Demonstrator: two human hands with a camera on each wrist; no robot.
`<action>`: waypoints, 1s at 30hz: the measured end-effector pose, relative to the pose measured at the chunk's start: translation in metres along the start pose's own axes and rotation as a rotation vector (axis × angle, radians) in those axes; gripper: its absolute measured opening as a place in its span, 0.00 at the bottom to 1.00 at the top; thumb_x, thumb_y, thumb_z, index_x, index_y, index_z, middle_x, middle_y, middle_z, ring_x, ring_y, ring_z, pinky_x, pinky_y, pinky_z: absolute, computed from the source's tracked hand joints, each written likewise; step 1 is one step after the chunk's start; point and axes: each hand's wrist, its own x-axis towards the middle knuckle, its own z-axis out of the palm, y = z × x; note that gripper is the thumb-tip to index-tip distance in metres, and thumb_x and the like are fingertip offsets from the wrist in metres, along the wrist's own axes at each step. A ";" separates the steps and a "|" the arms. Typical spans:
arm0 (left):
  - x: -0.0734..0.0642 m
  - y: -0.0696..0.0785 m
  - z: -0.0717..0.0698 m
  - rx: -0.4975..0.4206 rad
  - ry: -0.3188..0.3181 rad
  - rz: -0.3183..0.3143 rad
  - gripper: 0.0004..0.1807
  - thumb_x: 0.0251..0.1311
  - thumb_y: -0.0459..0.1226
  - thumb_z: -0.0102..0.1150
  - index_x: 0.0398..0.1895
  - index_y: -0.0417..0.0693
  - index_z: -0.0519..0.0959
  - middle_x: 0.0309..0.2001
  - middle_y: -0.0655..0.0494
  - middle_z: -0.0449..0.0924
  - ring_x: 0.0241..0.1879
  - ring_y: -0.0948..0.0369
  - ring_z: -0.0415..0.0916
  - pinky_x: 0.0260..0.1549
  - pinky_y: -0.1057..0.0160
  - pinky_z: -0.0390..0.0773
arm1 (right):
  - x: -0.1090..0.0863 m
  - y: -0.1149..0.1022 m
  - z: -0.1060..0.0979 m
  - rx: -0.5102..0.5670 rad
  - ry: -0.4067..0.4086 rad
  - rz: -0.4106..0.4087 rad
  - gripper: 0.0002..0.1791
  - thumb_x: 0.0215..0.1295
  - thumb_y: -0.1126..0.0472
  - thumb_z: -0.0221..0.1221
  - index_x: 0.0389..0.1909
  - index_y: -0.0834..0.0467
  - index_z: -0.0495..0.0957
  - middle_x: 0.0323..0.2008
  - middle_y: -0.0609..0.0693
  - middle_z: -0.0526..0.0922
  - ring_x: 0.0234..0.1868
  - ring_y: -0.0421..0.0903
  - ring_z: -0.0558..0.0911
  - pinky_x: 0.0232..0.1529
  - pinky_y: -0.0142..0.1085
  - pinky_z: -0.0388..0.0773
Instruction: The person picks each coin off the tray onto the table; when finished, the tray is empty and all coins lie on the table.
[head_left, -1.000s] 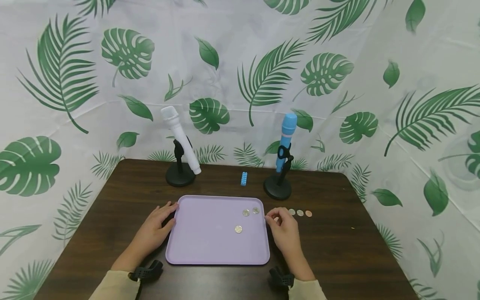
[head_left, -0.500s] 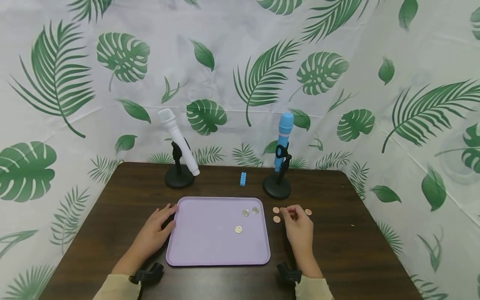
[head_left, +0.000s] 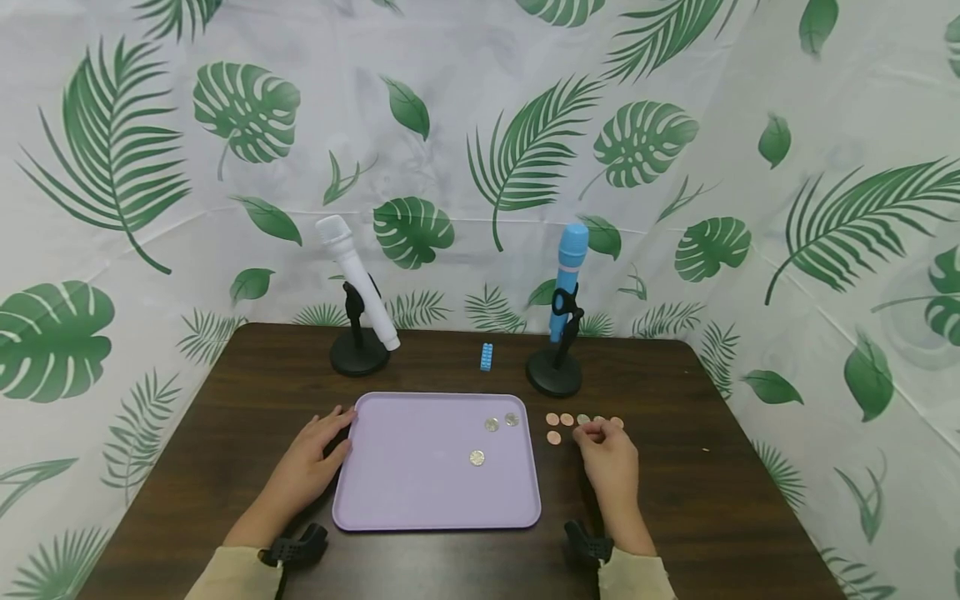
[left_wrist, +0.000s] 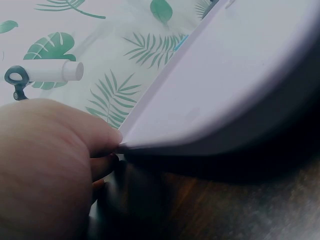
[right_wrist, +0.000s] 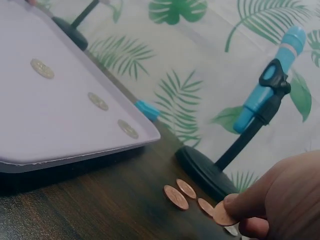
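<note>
The right hand (head_left: 612,460) reached forward over the worktop (head_left: 690,508), right of the lilac tray (head_left: 420,492), its grip pinching 1 copper coin (right_wrist: 224,215), while the left hand (head_left: 309,457) lay with a relaxed, unclenched grip, its fingers against the tray's left rim. On the tray lay 3 gold-coloured coins (head_left: 492,424), and other coins (head_left: 552,419) lay just ahead of the right hand, which partly hid some. Behind stood a blue microphone (head_left: 572,254) and a white microphone (head_left: 362,281) on black stands (head_left: 555,375), with a blue brick (head_left: 487,357) between.

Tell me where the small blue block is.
In the head view, the small blue block sits beyond the purple tray, between the left stand and the right stand, nearer the latter.
</note>
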 end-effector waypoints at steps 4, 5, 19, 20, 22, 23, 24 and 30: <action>0.000 0.001 0.000 0.000 0.000 0.002 0.29 0.80 0.39 0.60 0.80 0.45 0.73 0.80 0.41 0.71 0.85 0.38 0.57 0.83 0.27 0.50 | 0.000 0.000 -0.001 -0.012 -0.029 0.017 0.11 0.70 0.55 0.70 0.41 0.60 0.89 0.35 0.55 0.89 0.36 0.51 0.82 0.34 0.37 0.74; 0.000 0.001 0.000 -0.001 0.000 0.000 0.29 0.79 0.39 0.60 0.80 0.45 0.73 0.80 0.41 0.71 0.85 0.38 0.58 0.83 0.27 0.50 | -0.001 0.000 -0.002 -0.013 -0.034 0.024 0.11 0.71 0.55 0.70 0.41 0.60 0.89 0.34 0.54 0.88 0.36 0.51 0.82 0.34 0.37 0.73; 0.001 0.000 0.000 0.008 -0.006 -0.002 0.29 0.79 0.38 0.60 0.80 0.45 0.72 0.80 0.41 0.70 0.85 0.38 0.57 0.83 0.28 0.50 | 0.000 0.001 -0.001 -0.082 -0.093 0.050 0.15 0.70 0.49 0.70 0.40 0.58 0.89 0.31 0.51 0.87 0.31 0.49 0.81 0.30 0.37 0.71; 0.001 0.001 0.000 0.009 -0.005 -0.002 0.29 0.79 0.38 0.60 0.80 0.45 0.72 0.80 0.41 0.71 0.85 0.38 0.57 0.83 0.28 0.50 | 0.000 0.002 0.000 -0.087 -0.093 0.049 0.14 0.70 0.49 0.70 0.40 0.58 0.89 0.30 0.50 0.87 0.31 0.49 0.81 0.29 0.37 0.71; 0.000 0.001 0.000 0.007 0.001 -0.001 0.29 0.79 0.39 0.60 0.80 0.45 0.73 0.80 0.41 0.71 0.85 0.38 0.58 0.83 0.27 0.50 | 0.000 0.002 0.000 -0.090 -0.095 0.048 0.15 0.70 0.50 0.70 0.39 0.59 0.88 0.30 0.51 0.87 0.30 0.49 0.80 0.29 0.37 0.71; 0.000 0.001 0.000 0.007 0.002 -0.003 0.29 0.79 0.39 0.60 0.80 0.45 0.73 0.80 0.41 0.71 0.85 0.38 0.58 0.83 0.27 0.51 | 0.000 0.003 0.000 -0.094 -0.098 0.048 0.15 0.71 0.50 0.70 0.40 0.59 0.88 0.30 0.51 0.87 0.30 0.48 0.80 0.29 0.37 0.71; 0.000 0.001 0.000 0.008 0.002 -0.004 0.29 0.79 0.39 0.60 0.80 0.45 0.73 0.80 0.41 0.71 0.85 0.38 0.58 0.83 0.27 0.51 | 0.001 0.003 0.000 -0.096 -0.101 0.046 0.14 0.71 0.50 0.70 0.40 0.59 0.88 0.31 0.51 0.88 0.29 0.48 0.81 0.28 0.37 0.71; 0.001 -0.001 0.001 0.006 -0.010 -0.012 0.29 0.79 0.38 0.60 0.80 0.45 0.72 0.81 0.42 0.70 0.85 0.38 0.57 0.83 0.27 0.50 | 0.001 0.004 0.000 -0.121 -0.103 0.030 0.13 0.72 0.53 0.70 0.41 0.60 0.88 0.32 0.52 0.89 0.29 0.48 0.81 0.28 0.37 0.72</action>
